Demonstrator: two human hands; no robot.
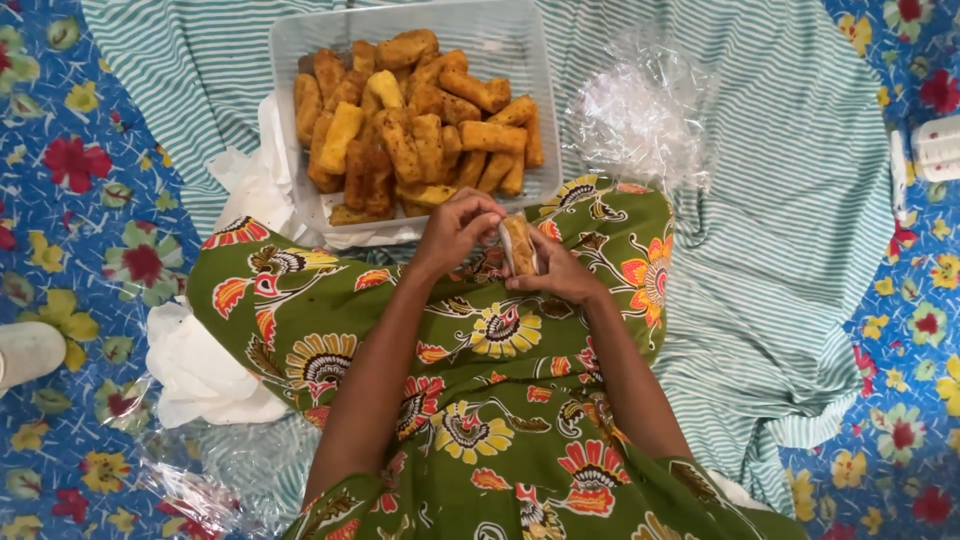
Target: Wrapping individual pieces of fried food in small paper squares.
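Note:
Both my hands meet over my lap, just in front of a clear plastic tray (285, 60). My right hand (560, 275) holds a fried golden roll (519, 243) upright in a thin clear wrapper. My left hand (452, 228) pinches the wrapper at the roll's left side with curled fingers. The tray holds several fried golden rolls (420, 125) piled together. My lap is covered by a green flowered cloth (480, 400).
A crumpled clear plastic wrap (635, 110) lies right of the tray on a green-and-white striped cloth (790, 230). White paper (200, 370) sits at my left knee. A blue flowered sheet (80, 200) covers the floor. White objects (935, 150) lie at the right edge.

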